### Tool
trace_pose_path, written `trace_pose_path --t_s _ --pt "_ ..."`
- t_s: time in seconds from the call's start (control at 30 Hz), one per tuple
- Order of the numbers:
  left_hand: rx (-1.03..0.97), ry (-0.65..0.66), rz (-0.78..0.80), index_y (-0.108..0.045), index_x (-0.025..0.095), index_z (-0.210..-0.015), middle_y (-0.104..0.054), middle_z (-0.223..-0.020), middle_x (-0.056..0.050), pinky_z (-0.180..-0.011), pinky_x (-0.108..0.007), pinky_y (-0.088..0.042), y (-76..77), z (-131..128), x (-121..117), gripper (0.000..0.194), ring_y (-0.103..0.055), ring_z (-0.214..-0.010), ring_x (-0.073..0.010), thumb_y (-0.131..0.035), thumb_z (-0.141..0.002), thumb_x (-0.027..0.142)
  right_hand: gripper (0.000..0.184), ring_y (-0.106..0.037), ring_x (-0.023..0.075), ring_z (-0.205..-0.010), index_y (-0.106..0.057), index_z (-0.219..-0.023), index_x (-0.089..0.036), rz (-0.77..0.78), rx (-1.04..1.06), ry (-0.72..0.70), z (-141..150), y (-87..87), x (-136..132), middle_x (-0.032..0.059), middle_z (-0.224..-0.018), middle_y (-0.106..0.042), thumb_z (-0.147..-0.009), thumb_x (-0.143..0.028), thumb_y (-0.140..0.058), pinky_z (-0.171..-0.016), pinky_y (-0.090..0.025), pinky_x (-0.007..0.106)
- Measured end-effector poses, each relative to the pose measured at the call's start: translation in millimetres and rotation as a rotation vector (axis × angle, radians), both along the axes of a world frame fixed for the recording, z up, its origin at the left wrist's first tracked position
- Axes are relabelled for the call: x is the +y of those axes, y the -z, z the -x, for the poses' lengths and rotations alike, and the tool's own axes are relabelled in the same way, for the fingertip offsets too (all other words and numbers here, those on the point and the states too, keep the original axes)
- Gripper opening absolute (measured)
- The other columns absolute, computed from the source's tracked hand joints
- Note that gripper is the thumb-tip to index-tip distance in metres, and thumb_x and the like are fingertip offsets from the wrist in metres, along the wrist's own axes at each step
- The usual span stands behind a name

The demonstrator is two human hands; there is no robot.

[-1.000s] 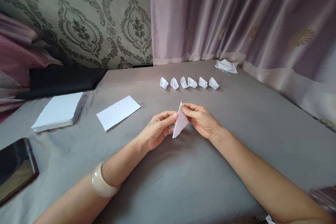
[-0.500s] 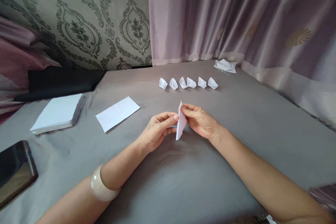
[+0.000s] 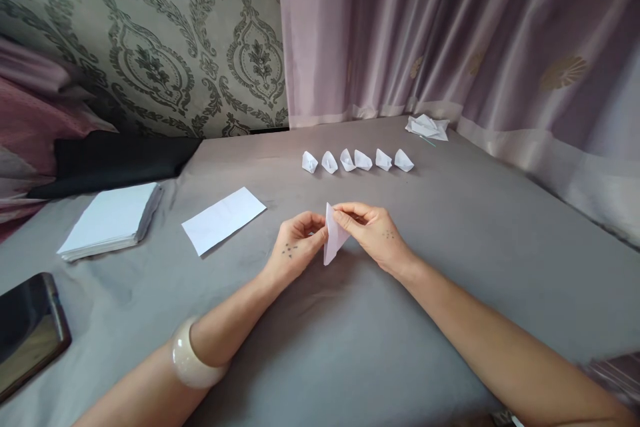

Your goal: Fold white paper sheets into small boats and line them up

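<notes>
Between my two hands a folded piece of white paper (image 3: pixel 334 237) is held upright, its narrow edge towards me. My left hand (image 3: pixel 299 243) pinches its left side with thumb and fingers. On the other side my right hand (image 3: pixel 369 230) grips the upper right part between thumb and forefinger. The left fingertips are partly hidden behind the paper. Beyond the hands stands a row of several small folded paper boats (image 3: pixel 363 160). A flat white sheet (image 3: pixel 224 220) lies to the left of my left hand.
A thick stack of white paper (image 3: pixel 113 217) lies at the left, with a dark phone (image 3: pixel 33 333) nearer me. At the far right, by the curtain (image 3: pixel 380 33), is a small heap of folded paper (image 3: pixel 427 127). Grey cloth (image 3: pixel 450 233) covers the surface.
The folded paper has moved slightly left and turned, showing more of its face. Both hands have rolled so their backs show more, and the right thumb has shifted on the paper.
</notes>
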State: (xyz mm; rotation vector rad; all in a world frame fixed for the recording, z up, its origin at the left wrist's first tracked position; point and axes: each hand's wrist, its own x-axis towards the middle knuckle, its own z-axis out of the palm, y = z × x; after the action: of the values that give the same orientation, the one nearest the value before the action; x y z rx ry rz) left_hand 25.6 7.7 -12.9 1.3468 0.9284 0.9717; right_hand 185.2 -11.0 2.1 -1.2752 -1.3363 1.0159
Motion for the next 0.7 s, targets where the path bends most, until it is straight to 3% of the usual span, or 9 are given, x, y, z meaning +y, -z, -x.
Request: trace_pose_path --t_s 0.13,0.27,0.47,0.6,0.7 --pt "0.108 -0.191 -0.099 -0.064 0.014 -0.082 -0.065 -0.075 -0.001 -0.058 -0.022 -0.046 2.9 1.6 0.4 0.023 -0.057 -0.063 -0.011 -0.067 -0.078 0.037 0.036 -0.058 0.0169 -0.088 -0.062 -0.104 -0.022 -0.08 -0.22 0.142 4.8 4.7 -3.8 0.0057 -0.11 -0.064 -0.075 -0.042 -0.067 -0.075 -0.047 0.033" --pt "0.2 -0.279 -0.166 -0.063 0.016 -0.081 -0.064 -0.074 0.0 -0.058 -0.021 -0.044 5.2 3.1 3.2 0.015 -0.056 -0.062 -0.0098 -0.065 -0.078 0.031 0.046 -0.057 0.0166 -0.08 -0.053 -0.1 -0.022 -0.032 -0.325 0.074 12.9 7.3 -8.7 0.0049 -0.101 -0.061 -0.066 -0.045 -0.075 -0.071 -0.049 0.034" --pt "0.326 -0.314 -0.23 -0.06 0.018 -0.077 -0.064 -0.072 0.002 -0.058 -0.021 -0.045 3.8 5.2 5.7 0.008 -0.058 -0.061 -0.0108 -0.061 -0.076 0.026 0.031 -0.057 0.0136 -0.079 -0.048 -0.099 -0.022 -0.154 -0.403 0.038 20.5 10.3 -5.1 0.0044 -0.102 -0.056 -0.071 -0.018 -0.061 -0.073 -0.05 0.031" --pt "0.412 -0.332 -0.298 -0.057 0.019 -0.074 -0.064 -0.07 0.002 -0.059 -0.022 -0.045 2.9 5.3 5.6 0.007 -0.058 -0.06 -0.0109 -0.06 -0.076 0.025 0.038 -0.059 0.0143 -0.082 -0.048 -0.106 -0.022 -0.147 -0.404 0.008 24.8 12.0 -2.5 0.0064 -0.11 -0.056 -0.071 -0.018 -0.061 -0.07 -0.05 0.03" --pt "0.426 -0.309 -0.301 -0.055 0.019 -0.073 -0.063 -0.069 0.002 -0.059 -0.022 -0.044 3.9 4.1 5.2 0.009 -0.059 -0.062 -0.0119 -0.059 -0.077 0.026 0.032 -0.06 0.0134 -0.077 -0.049 -0.105 -0.021 -0.181 -0.434 0.05 25.8 17.9 1.8 0.0071 -0.109 -0.058 -0.074 -0.015 -0.055 -0.07 -0.05 0.029"
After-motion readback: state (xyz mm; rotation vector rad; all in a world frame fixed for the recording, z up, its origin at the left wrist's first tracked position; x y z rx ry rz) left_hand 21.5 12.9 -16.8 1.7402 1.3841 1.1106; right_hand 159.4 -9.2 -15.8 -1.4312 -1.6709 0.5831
